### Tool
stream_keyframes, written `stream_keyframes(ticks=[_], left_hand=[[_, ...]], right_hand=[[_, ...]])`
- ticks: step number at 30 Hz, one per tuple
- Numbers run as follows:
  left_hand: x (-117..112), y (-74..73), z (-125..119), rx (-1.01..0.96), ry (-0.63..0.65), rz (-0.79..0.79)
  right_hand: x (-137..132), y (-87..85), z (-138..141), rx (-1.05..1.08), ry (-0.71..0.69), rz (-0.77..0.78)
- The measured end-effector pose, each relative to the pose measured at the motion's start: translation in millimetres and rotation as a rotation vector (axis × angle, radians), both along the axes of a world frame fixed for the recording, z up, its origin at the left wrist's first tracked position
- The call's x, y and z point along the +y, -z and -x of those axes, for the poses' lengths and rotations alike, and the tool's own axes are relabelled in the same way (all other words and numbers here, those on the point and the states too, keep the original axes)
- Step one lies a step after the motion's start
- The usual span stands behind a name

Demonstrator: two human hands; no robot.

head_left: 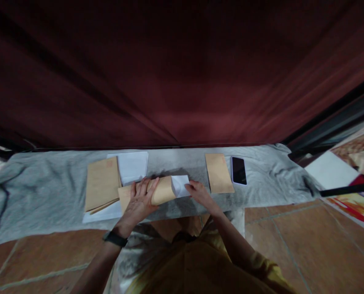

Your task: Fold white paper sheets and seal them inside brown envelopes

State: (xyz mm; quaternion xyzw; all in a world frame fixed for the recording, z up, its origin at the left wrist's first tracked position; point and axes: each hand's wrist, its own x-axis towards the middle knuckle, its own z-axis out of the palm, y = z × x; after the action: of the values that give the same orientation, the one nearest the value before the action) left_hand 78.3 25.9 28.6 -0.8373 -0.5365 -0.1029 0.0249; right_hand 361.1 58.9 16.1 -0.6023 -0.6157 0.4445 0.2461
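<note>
A brown envelope (165, 191) lies across the middle of the cloth, its mouth bulging to the right. My left hand (139, 202) is laid over its left half, fingers spread across the top and thumb at the near side, holding it. From the mouth sticks out a folded white sheet of paper (180, 185). My right hand (199, 194) pinches the outer end of that sheet between thumb and fingers. How far the paper reaches inside the envelope is hidden.
Left of my hands, several brown envelopes (101, 183) are stacked over white papers (134, 165). To the right lie another brown envelope (220, 173) and a phone (238, 170). Grey cloth (267, 175) covers the narrow surface, with a dark red curtain (182, 90) behind.
</note>
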Motion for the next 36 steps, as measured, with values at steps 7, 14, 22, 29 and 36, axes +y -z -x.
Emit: stream_keyframes(ticks=[7,14,22,29,36], left_hand=[[2.1,4.3,-13.7,-0.043,0.035,0.029],[5.4,5.6,-26.4,-0.121,0.096,0.068],[6.3,6.6,-27.2,-0.105,0.112,0.077],[5.8,-4.0,-30.4,-0.157,0.105,0.084],[-35.8,7.3,-51.9,-1.076,-0.592,0.099]], right_hand=[[-7.1,20.9,24.5,0.158,0.158,-0.252],[-10.1,24.7,39.7,0.327,0.151,-0.127],[-10.0,29.2,36.4,0.370,0.237,0.002],[-7.9,32.6,35.0,0.425,0.338,0.024],[-3.5,30.5,34.6,0.543,0.436,-0.004]])
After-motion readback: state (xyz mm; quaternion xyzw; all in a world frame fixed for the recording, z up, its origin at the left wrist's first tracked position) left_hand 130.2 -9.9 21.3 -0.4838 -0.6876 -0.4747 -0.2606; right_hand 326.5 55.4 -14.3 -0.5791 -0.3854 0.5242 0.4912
